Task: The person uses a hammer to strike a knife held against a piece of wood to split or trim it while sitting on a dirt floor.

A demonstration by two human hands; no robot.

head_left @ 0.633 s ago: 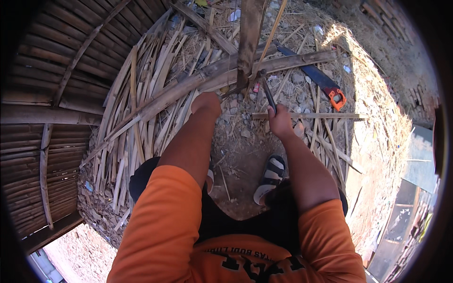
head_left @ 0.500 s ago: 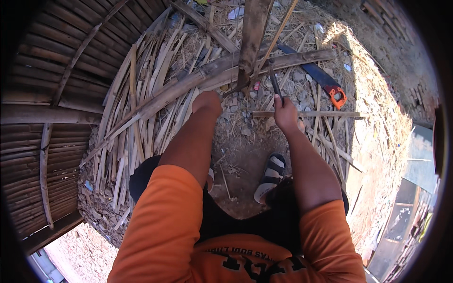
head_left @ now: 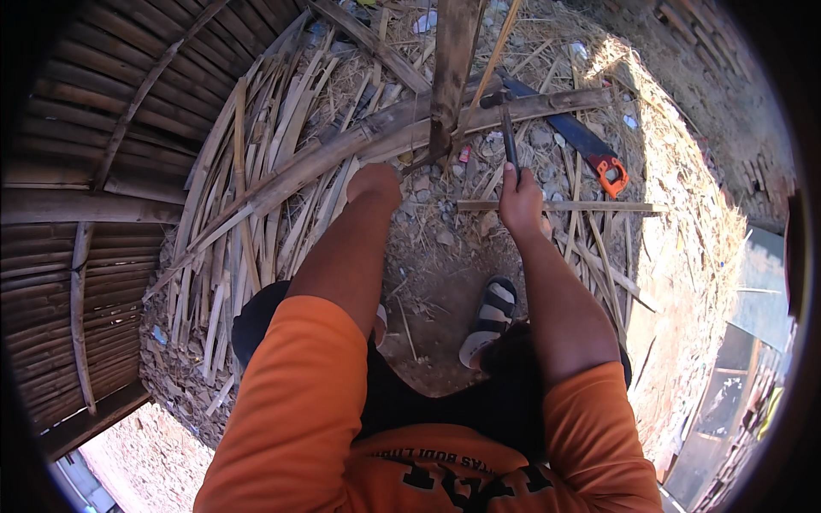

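Ahead of me stands a rough upright piece of bamboo or wood (head_left: 448, 73). A dark curved blade (head_left: 419, 164) reaches from my left hand (head_left: 374, 185) to the foot of that piece; whether it is cutting into it I cannot tell. My left hand is closed, its fingers mostly turned from view, and the blade's handle is hidden inside it. To its right, my right hand (head_left: 521, 203) grips the dark handle of a hammer (head_left: 510, 141), whose head is up beside the upright piece.
A handsaw with an orange handle (head_left: 609, 175) lies on the ground at right. Long split bamboo strips (head_left: 248, 179) cover the left side by a slatted wall (head_left: 94, 154). A thick bamboo pole (head_left: 342, 145) crosses ahead. My sandalled foot (head_left: 489, 318) rests on dirt.
The hammer head has risen slightly and moved right, its handle now more upright. The upright piece has shifted a little. My left hand has hardly moved.
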